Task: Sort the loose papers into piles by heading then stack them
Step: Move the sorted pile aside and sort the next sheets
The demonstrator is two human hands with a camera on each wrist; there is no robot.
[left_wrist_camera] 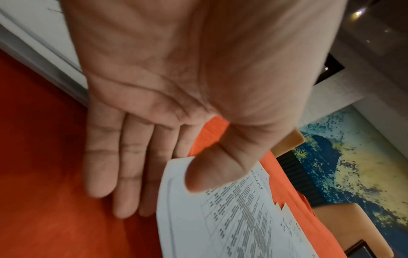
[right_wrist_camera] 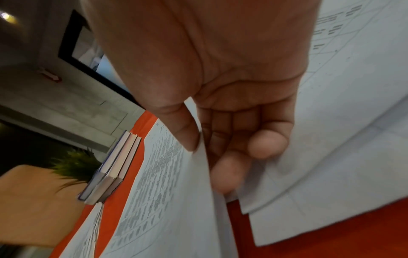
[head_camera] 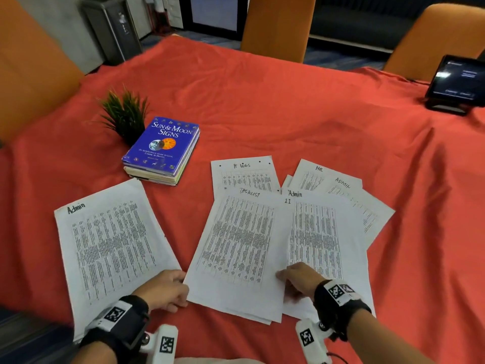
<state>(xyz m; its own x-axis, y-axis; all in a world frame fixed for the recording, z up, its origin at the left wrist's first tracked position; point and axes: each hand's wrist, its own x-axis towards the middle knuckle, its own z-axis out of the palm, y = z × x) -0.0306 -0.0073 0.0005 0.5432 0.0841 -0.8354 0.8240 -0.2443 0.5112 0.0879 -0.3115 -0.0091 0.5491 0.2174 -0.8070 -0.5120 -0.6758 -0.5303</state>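
Bench [head_camera: 262,101] w/ red-orange cloth carries loose papers in two spots. Near left: an "Admin" sheet [head_camera: 110,248] lying alone, flat, angled. Centre-right: a fanned cluster. On top there, the sheet headed roughly "Tasklist" [head_camera: 236,248] (handwriting hard to read), w/ more sheets under it. It overlaps a second "Admin" sheet [head_camera: 322,232] to its right. Behind those: an "IT Logs" sheet [head_camera: 244,172], an "HR" sheet [head_camera: 315,174] and a third "Admin" sheet [head_camera: 367,206], all partly covered.

Left hand [head_camera: 164,290] is at the near-left corner of the Tasklist sheet. In the left wrist view its fingers [left_wrist_camera: 123,165] lie straight, pressed together, over the cloth and under the paper edge, thumb on top of the corner, so it pinches that sheet.

Right hand [head_camera: 299,279] is at the Tasklist sheet's near-right edge, over the second Admin sheet. Right wrist view: thumb on the upper face, curled fingers [right_wrist_camera: 264,144] below, pinching the edge, which is raised off the papers beneath.

Far left on the bench: blue "Sun & Moon Signs" book [head_camera: 162,143] atop a small stack of books, touching a small green potted plant [head_camera: 123,111] behind it. Far right edge: a dark tablet-like screen [head_camera: 456,80] on a stand. Orange chairs [head_camera: 278,24] around the bench.
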